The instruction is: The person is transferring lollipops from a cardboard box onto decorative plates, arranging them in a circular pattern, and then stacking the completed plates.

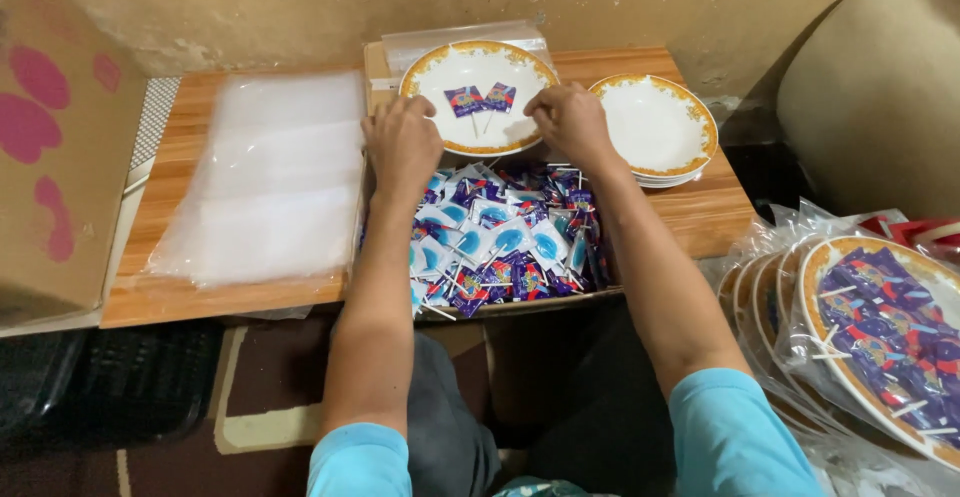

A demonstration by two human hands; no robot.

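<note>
A white plate with a gold patterned rim (430,69) lies at the back of a low wooden table (700,219), with two wrapped lollipops (480,99) on it. My left hand (402,139) rests at the plate's near left rim, fingers curled. My right hand (568,117) rests at the near right rim, fingers curled down. I cannot tell whether either hand pinches anything. Just below both hands a shallow box (500,237) is heaped with blue and purple wrapped lollipops.
A stack of empty gold-rimmed plates (660,127) sits right of the plate. Clear plastic bags (265,182) lie on the table's left half. A cardboard box (50,147) stands at far left. Bagged plates of lollipops (870,337) lean at lower right.
</note>
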